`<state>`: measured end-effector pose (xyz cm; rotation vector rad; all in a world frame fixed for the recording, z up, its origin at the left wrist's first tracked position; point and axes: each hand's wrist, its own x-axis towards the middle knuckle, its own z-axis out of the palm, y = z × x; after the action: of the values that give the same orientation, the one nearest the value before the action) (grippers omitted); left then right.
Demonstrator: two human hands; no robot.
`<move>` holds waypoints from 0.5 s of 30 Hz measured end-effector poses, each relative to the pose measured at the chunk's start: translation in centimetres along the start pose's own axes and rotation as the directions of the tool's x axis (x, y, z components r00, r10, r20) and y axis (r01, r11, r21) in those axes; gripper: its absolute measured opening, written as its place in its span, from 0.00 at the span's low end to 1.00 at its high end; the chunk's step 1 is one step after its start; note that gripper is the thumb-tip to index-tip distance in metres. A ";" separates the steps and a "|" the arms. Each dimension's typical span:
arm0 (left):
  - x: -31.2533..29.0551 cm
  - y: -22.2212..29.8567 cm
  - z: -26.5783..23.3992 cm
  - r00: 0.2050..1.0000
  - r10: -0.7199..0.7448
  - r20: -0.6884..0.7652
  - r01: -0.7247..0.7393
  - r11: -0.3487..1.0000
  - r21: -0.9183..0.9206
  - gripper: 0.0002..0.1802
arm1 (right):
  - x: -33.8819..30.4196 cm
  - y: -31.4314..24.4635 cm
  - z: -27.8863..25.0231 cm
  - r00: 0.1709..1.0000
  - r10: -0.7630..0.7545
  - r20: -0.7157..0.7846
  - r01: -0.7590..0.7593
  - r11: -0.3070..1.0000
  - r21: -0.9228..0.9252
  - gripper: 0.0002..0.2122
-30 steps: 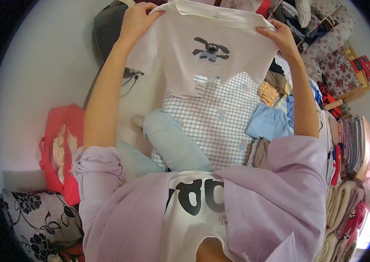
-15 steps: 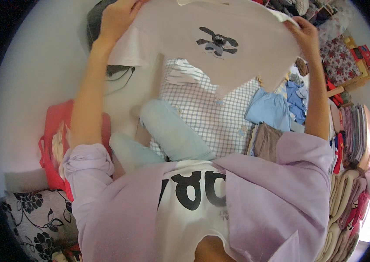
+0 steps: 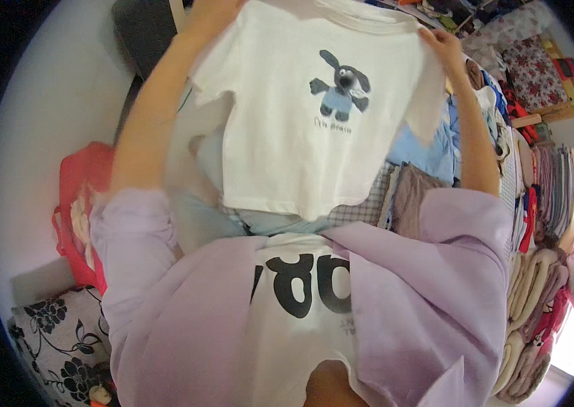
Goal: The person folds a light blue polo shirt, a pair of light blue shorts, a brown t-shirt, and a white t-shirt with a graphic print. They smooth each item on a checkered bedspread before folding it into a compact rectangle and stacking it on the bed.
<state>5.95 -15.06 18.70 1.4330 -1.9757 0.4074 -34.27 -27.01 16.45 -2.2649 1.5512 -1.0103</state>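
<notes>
Lit brightly and evenly, with soft daylight glaring at the lower right edge. Washed out across the white shirt [image 3: 300, 115], its folds nearly lost. Showed only faint shadows under the raised sleeves. Bent strongly toward the round rim, ringed in black. Blurred slightly at the hands and at the stacked clothes [image 3: 544, 203] on the right.

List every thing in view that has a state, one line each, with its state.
white T-shirt: spread out, held up by the shoulders, print facing the camera.
left hand: gripping one shoulder.
right hand: gripping the other shoulder.
brown garment: folded.
red bag: slumped, open.
</notes>
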 end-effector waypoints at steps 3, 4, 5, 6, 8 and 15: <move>-2.8 -0.4 5.1 0.980 -0.195 0.042 0.193 0.980 0.054 0.14 | -0.3 3.1 9.3 0.901 -0.233 -0.366 0.152 0.960 -0.236 0.20; -3.9 -0.2 8.2 0.984 -0.176 0.039 0.177 0.984 -0.021 0.17 | -2.0 3.6 10.6 0.937 -0.218 -0.273 0.128 0.942 -0.311 0.20; -5.5 0.0 9.7 0.986 -0.165 0.036 0.167 0.984 -0.063 0.20 | -4.3 2.5 12.0 0.964 -0.198 -0.179 0.124 0.927 -0.354 0.22; -7.9 0.1 10.9 0.998 -0.025 -0.059 0.031 0.993 0.111 0.20 | -7.7 0.8 13.4 0.975 -0.149 -0.164 0.116 0.974 -0.197 0.22; -12.8 1.1 11.3 0.963 -0.185 0.195 0.208 0.973 -0.103 0.23 | -15.3 -1.6 14.9 0.996 -0.049 -0.077 0.050 0.999 0.007 0.23; -24.9 7.8 6.1 0.761 -0.067 0.645 0.350 0.880 -0.322 0.26 | -34.0 -2.8 14.9 0.968 0.218 0.127 -0.191 0.962 -0.194 0.27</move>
<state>1.40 2.08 -1.43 1.5895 -2.1560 -0.6683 -29.70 1.33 -7.18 -2.1753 1.8307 -0.6564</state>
